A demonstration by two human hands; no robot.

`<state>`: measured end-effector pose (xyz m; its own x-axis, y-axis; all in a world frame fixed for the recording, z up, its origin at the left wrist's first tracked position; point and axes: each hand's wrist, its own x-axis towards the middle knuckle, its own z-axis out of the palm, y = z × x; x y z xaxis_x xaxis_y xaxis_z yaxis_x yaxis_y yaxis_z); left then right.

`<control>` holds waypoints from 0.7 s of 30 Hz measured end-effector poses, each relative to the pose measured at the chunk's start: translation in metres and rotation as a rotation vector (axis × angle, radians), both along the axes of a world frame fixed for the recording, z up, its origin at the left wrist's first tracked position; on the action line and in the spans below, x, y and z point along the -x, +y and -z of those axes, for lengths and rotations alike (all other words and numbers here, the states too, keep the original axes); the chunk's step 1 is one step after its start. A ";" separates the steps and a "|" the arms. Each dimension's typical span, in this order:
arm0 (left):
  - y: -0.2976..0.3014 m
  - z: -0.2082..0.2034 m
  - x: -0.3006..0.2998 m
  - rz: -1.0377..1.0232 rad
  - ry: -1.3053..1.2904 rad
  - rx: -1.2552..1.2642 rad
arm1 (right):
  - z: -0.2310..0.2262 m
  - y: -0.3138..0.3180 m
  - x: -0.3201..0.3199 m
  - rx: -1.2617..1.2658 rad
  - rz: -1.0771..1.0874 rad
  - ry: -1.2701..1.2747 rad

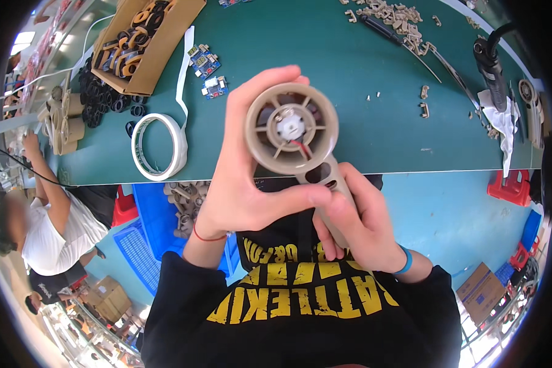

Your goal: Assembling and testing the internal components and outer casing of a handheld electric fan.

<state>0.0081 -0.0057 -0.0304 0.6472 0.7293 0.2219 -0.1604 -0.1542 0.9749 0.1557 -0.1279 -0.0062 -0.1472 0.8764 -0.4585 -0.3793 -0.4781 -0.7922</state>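
Both my hands hold a beige handheld fan housing over the near edge of the green table. Its round head faces up, and a small white motor with a red wire sits in the middle of the spokes. My left hand curls around the left side of the head, its thumb reaching under toward the handle. My right hand is wrapped round the handle, below two openings in its neck. No blades can be clearly made out inside the head.
On the green table lie a white tape roll, blue circuit boards, black rings, beige clips, a screwdriver and a corded black tool. A cardboard box holds rings. A person works at left.
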 end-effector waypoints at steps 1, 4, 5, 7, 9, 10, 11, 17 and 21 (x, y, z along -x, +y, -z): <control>-0.001 0.001 -0.005 0.014 -0.109 0.096 | 0.002 -0.001 -0.001 -0.029 -0.016 0.038; -0.003 -0.002 -0.007 0.003 -0.151 0.184 | -0.002 0.000 0.001 -0.080 -0.016 0.146; -0.003 -0.002 -0.007 0.024 -0.112 0.169 | -0.006 -0.001 0.002 -0.090 0.006 0.206; -0.007 -0.004 -0.009 0.006 -0.135 0.229 | -0.009 0.000 0.004 -0.086 -0.005 0.246; -0.003 0.001 -0.006 0.019 -0.125 0.221 | -0.005 0.002 0.008 -0.058 0.017 0.308; -0.003 0.001 -0.007 0.014 -0.123 0.221 | -0.001 0.002 0.007 -0.056 0.013 0.310; -0.003 0.001 -0.006 0.012 -0.156 0.276 | 0.003 0.001 0.006 -0.063 0.008 0.320; -0.004 -0.004 -0.013 -0.013 -0.192 0.367 | 0.003 0.011 0.008 -0.061 0.021 0.247; 0.001 -0.005 -0.017 -0.039 -0.183 0.377 | 0.007 0.017 0.006 -0.091 0.034 0.282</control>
